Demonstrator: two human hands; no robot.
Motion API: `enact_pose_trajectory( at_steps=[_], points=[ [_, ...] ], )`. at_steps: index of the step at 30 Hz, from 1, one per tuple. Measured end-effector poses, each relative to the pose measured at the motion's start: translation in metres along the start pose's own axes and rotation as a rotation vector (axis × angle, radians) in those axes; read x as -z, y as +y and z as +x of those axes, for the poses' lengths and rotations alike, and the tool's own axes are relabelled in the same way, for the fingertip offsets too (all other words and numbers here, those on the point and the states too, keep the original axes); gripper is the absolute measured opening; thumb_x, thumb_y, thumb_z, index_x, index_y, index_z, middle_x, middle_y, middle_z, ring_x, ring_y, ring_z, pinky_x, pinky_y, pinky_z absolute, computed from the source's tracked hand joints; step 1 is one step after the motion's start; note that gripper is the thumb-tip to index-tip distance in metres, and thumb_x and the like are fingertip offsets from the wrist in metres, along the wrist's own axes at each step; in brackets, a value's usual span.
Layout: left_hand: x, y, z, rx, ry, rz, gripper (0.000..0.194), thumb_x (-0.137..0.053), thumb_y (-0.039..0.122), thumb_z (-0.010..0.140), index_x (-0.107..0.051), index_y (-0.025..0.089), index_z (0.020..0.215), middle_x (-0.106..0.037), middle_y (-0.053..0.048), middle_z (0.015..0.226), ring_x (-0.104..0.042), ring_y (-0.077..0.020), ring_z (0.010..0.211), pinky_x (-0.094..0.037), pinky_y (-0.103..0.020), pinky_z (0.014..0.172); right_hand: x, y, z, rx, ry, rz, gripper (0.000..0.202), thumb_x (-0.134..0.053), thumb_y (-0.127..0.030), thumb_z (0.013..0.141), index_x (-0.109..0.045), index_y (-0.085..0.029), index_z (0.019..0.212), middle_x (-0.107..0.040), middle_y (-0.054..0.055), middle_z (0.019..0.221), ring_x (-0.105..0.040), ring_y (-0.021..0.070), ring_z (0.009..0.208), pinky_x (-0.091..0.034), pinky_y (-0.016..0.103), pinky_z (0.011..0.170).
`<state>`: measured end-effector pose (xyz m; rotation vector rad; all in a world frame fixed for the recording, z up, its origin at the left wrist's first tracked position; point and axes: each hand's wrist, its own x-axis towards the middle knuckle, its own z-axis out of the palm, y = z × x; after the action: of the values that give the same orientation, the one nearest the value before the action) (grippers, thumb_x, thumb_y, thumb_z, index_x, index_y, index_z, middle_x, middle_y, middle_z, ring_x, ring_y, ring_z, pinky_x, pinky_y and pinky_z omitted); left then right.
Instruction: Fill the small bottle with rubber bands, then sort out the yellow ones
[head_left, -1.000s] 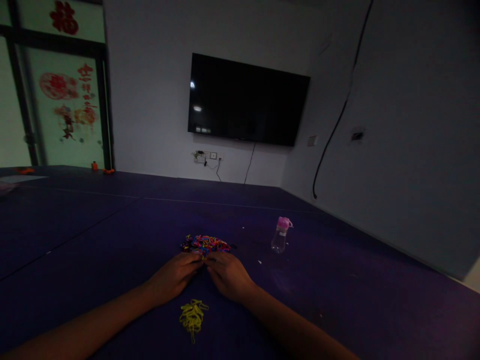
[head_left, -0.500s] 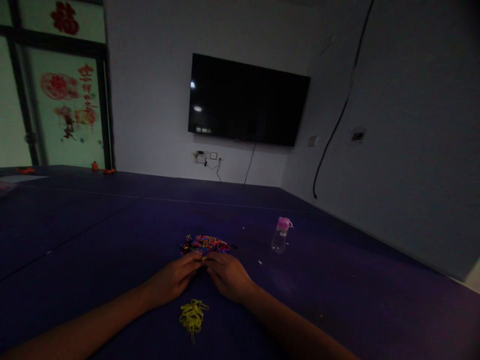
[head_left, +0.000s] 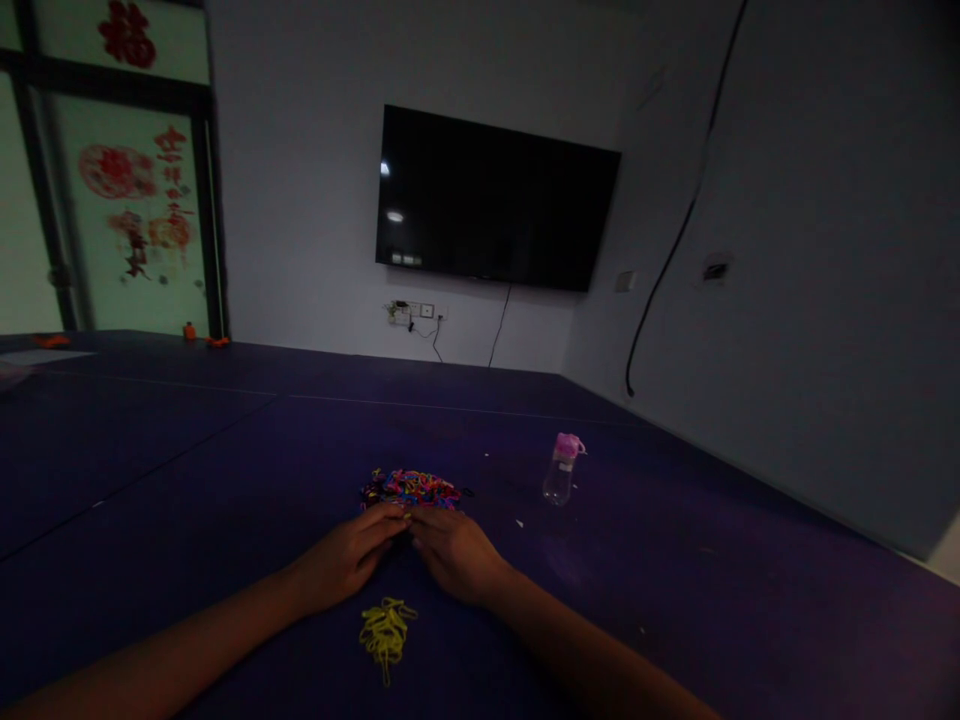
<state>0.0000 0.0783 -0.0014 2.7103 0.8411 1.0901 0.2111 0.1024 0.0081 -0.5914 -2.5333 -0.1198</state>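
A heap of multicoloured bands (head_left: 416,487) lies on the purple table (head_left: 225,490). At its near edge my left hand (head_left: 349,557) and my right hand (head_left: 457,552) meet at the fingertips, both closed in a pinch. A tiny yellow bit shows between the fingertips, too small to name; which hand grips it cannot be made out. Nearer to me, between my forearms, lies a small pile of yellow bands (head_left: 386,635), touched by neither hand.
A clear bottle with a pink cap (head_left: 557,480) stands right of the heap. Small white scraps lie near it. Orange objects (head_left: 190,331) sit at the far left edge. A television (head_left: 495,200) hangs on the wall.
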Motion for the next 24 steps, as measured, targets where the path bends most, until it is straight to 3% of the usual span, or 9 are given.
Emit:
enact_pose_trajectory(
  at_steps=[5, 8, 13, 18, 24],
  points=[
    [0.001, 0.0, -0.001, 0.025, 0.021, 0.045, 0.036, -0.037, 0.007, 0.09, -0.054, 0.02, 0.119, -0.059, -0.009, 0.119, -0.055, -0.0188, 0.111, -0.048, -0.037, 0.095, 0.002, -0.003, -0.002, 0.065, 0.089, -0.005, 0.026, -0.041, -0.015, 0.089, -0.062, -0.015, 0.106, -0.066, 0.011, 0.106, -0.063, 0.0181, 0.093, -0.051, 0.03, 0.081],
    [0.002, -0.001, -0.002, 0.057, 0.048, 0.103, 0.031, -0.037, 0.011, 0.092, -0.056, 0.02, 0.115, -0.061, -0.009, 0.117, -0.056, -0.0188, 0.11, -0.048, -0.036, 0.095, 0.002, -0.007, -0.005, 0.117, 0.153, 0.009, 0.024, -0.04, -0.015, 0.087, -0.063, -0.016, 0.094, -0.068, 0.01, 0.09, -0.063, 0.0167, 0.078, -0.05, 0.028, 0.069],
    [0.004, -0.003, -0.001, 0.075, 0.088, 0.258, 0.027, -0.038, 0.017, 0.092, -0.06, 0.021, 0.109, -0.063, -0.007, 0.112, -0.058, -0.0201, 0.105, -0.048, -0.037, 0.092, -0.002, -0.021, -0.008, 0.187, 0.119, 0.05, 0.022, -0.038, -0.015, 0.083, -0.059, -0.018, 0.075, -0.062, 0.005, 0.066, -0.056, 0.0135, 0.058, -0.042, 0.024, 0.053],
    [0.005, -0.015, 0.0, 0.235, 0.165, 0.411, 0.027, -0.043, 0.015, 0.087, -0.062, 0.019, 0.105, -0.064, -0.008, 0.107, -0.059, -0.0234, 0.102, -0.048, -0.042, 0.089, -0.002, -0.031, -0.009, 0.233, 0.07, 0.061, 0.021, -0.038, -0.018, 0.083, -0.057, -0.02, 0.074, -0.06, 0.002, 0.061, -0.053, 0.0118, 0.051, -0.038, 0.024, 0.049],
    [0.001, -0.029, -0.004, 0.372, 0.079, 0.492, 0.028, -0.047, 0.021, 0.086, -0.064, 0.018, 0.107, -0.065, -0.01, 0.111, -0.058, -0.0263, 0.106, -0.047, -0.045, 0.09, -0.001, -0.031, -0.01, 0.234, 0.065, 0.058, 0.025, -0.036, -0.021, 0.087, -0.059, -0.019, 0.078, -0.061, 0.003, 0.063, -0.056, 0.0129, 0.054, -0.04, 0.024, 0.05]
  ],
)
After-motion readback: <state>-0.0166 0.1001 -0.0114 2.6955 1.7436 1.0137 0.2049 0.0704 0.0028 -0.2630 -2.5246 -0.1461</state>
